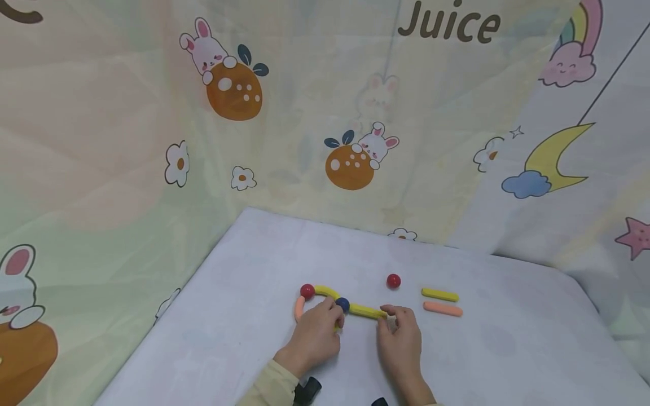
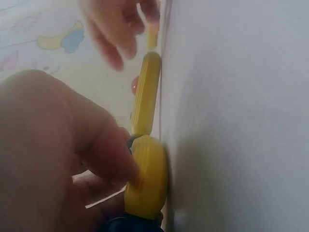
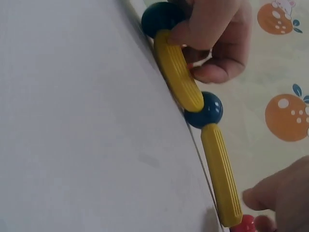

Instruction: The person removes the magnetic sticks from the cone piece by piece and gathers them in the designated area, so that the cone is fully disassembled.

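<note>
My left hand (image 1: 316,332) pinches a curved yellow building rod (image 3: 177,72) between thumb and fingers. That rod joins a blue ball (image 1: 342,305) at one end and a second blue ball (image 3: 157,19) at the other. From the first blue ball a straight yellow rod (image 1: 367,311) runs toward my right hand (image 1: 401,338). The right thumb and fingers stand apart around its free end, with a small gap showing in the right wrist view. Another curved yellow rod (image 1: 325,291) links the blue ball to a red ball (image 1: 307,291), where a curved orange rod (image 1: 299,309) hangs on.
A loose red ball (image 1: 393,281) lies beyond the right hand. To the right are a loose yellow rod (image 1: 440,295) and an orange rod (image 1: 443,309). The white table (image 1: 508,349) meets a printed cloth backdrop (image 1: 294,113) behind. Black wrist gear (image 1: 308,390) sits at the left sleeve.
</note>
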The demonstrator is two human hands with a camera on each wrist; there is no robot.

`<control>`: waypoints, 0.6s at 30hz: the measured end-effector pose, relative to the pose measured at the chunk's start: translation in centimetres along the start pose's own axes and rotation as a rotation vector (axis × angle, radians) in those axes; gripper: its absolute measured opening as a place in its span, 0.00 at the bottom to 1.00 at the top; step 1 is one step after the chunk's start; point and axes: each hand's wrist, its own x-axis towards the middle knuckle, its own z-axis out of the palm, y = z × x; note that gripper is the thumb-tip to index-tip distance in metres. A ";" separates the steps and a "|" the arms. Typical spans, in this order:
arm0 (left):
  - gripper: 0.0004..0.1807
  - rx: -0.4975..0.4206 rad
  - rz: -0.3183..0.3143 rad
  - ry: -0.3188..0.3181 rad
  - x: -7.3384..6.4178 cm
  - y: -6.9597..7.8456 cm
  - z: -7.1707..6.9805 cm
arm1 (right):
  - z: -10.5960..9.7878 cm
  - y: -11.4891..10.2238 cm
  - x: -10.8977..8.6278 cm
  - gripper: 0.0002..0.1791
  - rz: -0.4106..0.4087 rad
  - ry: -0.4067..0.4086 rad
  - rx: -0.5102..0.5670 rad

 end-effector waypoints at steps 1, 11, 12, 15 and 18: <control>0.10 -0.015 -0.014 0.005 0.0 0.0 0.0 | 0.0 0.1 0.1 0.15 0.018 -0.010 -0.017; 0.06 0.029 -0.070 0.242 0.1 -0.1 0.1 | -0.6 -0.3 -0.2 0.14 -0.031 -0.213 -0.134; 0.08 0.038 -0.079 0.235 0.1 -0.1 0.1 | -0.6 -0.3 -0.2 0.14 -0.040 -0.222 -0.129; 0.14 0.063 -0.095 0.179 0.1 -0.1 0.0 | -0.6 -0.4 -0.4 0.14 -0.060 -0.247 -0.107; 0.18 0.073 -0.113 0.136 0.0 -0.2 0.0 | -0.7 -0.3 -0.4 0.14 -0.080 -0.266 -0.089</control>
